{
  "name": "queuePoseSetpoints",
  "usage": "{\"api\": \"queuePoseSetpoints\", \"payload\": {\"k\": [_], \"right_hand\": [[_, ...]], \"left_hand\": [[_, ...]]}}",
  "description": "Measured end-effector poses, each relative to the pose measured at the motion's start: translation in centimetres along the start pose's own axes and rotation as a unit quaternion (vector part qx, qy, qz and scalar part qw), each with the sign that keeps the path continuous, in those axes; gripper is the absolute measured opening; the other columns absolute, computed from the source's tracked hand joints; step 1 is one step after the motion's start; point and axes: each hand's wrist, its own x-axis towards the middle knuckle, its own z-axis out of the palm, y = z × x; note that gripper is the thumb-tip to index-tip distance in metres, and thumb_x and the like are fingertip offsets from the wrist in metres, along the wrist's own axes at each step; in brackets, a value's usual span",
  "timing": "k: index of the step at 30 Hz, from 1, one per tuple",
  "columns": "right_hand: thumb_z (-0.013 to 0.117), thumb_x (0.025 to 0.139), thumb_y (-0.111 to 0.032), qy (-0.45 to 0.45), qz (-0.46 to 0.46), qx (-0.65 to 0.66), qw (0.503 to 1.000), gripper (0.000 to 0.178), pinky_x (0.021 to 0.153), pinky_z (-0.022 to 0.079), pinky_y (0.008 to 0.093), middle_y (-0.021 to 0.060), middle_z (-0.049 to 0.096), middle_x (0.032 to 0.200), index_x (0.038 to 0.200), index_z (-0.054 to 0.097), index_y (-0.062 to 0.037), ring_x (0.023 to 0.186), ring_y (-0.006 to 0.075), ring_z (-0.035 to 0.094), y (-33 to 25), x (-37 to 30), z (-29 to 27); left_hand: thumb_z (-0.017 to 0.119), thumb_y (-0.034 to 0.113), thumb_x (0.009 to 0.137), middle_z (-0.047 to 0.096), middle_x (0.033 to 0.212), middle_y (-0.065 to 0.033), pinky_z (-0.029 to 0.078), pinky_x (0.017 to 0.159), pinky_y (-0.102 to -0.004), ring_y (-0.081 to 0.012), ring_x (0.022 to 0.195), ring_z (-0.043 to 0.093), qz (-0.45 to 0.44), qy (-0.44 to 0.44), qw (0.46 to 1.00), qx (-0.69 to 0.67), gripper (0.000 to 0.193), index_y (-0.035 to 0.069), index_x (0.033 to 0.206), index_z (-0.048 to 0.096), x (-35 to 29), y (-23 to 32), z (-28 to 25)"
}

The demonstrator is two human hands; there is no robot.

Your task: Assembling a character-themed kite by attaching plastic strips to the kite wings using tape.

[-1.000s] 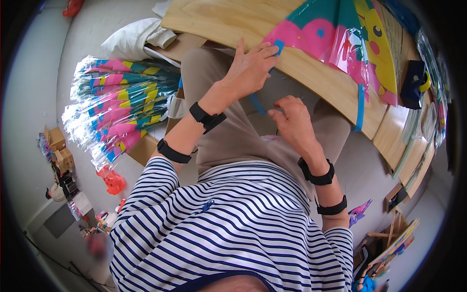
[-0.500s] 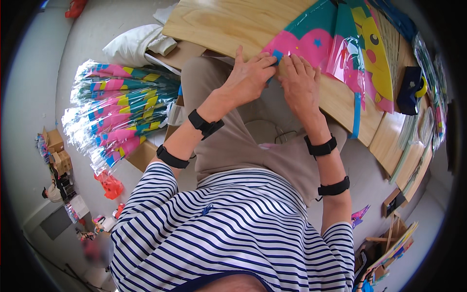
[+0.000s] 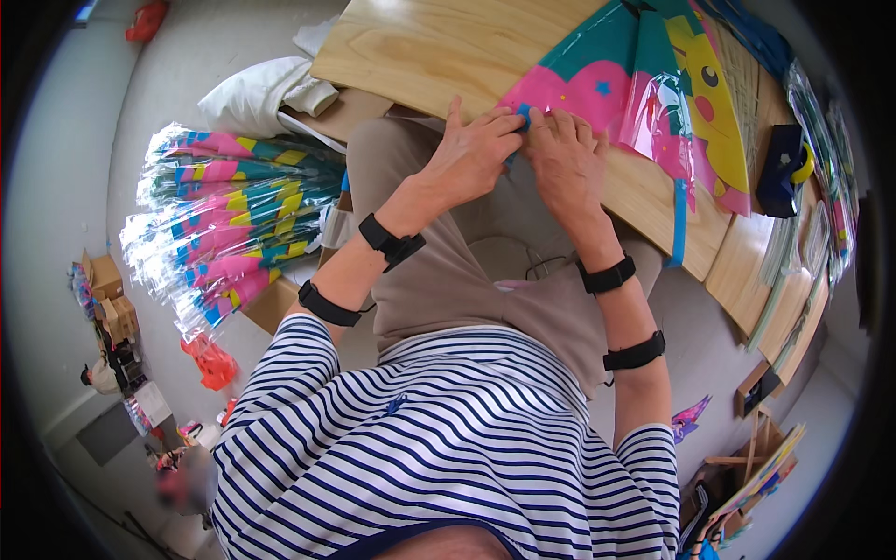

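A triangular kite [image 3: 583, 91] of thin pink and teal film lies over the near edge of the wooden table, with a yellow cartoon figure [image 3: 717, 103] at its right part. My left hand [image 3: 471, 154] pinches a short blue strip [image 3: 524, 118] at the kite's left corner. Beside it, my right hand [image 3: 567, 168] bends its fingers over that corner, close to the strip; its thumb is mostly hidden. From the kite's right side another blue strip [image 3: 679, 224] hangs past the table edge. Clear glossy film covers the folded middle of the kite.
To my left a large bundle of wrapped kites [image 3: 233, 210] fans out from cardboard boxes. A dark tape dispenser [image 3: 779, 173] stands on the wooden table [image 3: 420, 47] at right, near thin rods [image 3: 789, 252]. White cloth [image 3: 257, 89] lies at the far left.
My right hand has slid slightly left, nearer the left hand. The kite has shifted a little left with the hands, and its blue strip is still between them.
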Motion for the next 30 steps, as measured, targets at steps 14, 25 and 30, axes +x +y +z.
{"api": "queuePoseSetpoints", "payload": {"k": [14, 25, 30], "right_hand": [[0.07, 0.081, -0.029, 0.034, 0.003, 0.009, 0.999, 0.054, 0.104, 0.03, 0.0645, 0.0053, 0.051, 0.124, 0.13, 0.052, -0.0166, 0.122, 0.0293, 0.046, 0.05, -0.14, 0.57], [0.069, 0.081, -0.028, 0.028, -0.002, -0.001, 1.0, 0.056, 0.106, 0.028, 0.0641, 0.0068, 0.05, 0.128, 0.133, 0.05, -0.0149, 0.123, 0.0297, 0.045, 0.17, -0.38, 0.91], [0.071, 0.08, -0.026, 0.026, 0.0, 0.002, 1.0, 0.059, 0.107, 0.028, 0.0632, 0.007, 0.049, 0.128, 0.133, 0.048, -0.0108, 0.124, 0.0291, 0.044, 0.13, -0.41, 0.95]], "left_hand": [[0.067, 0.005, 0.077, 0.05, 0.136, -0.003, 0.019, 0.106, -0.0725, -0.0213, 0.134, 0.041, 0.005, 0.0, 1.0, -0.001, 0.037, 0.011, 0.113, 0.061, -0.07, 0.17, -0.41], [0.069, 0.009, 0.074, 0.051, 0.137, -0.0018, 0.018, 0.106, -0.0736, -0.0207, 0.134, 0.041, 0.006, 0.001, 1.0, 0.005, 0.042, 0.011, 0.115, 0.061, 0.02, -0.13, -0.4], [0.07, 0.01, 0.073, 0.052, 0.136, -0.0016, 0.018, 0.106, -0.074, -0.0206, 0.134, 0.041, 0.008, 0.003, 1.0, 0.001, 0.042, 0.01, 0.115, 0.062, 0.09, -0.46, -0.34]]}}
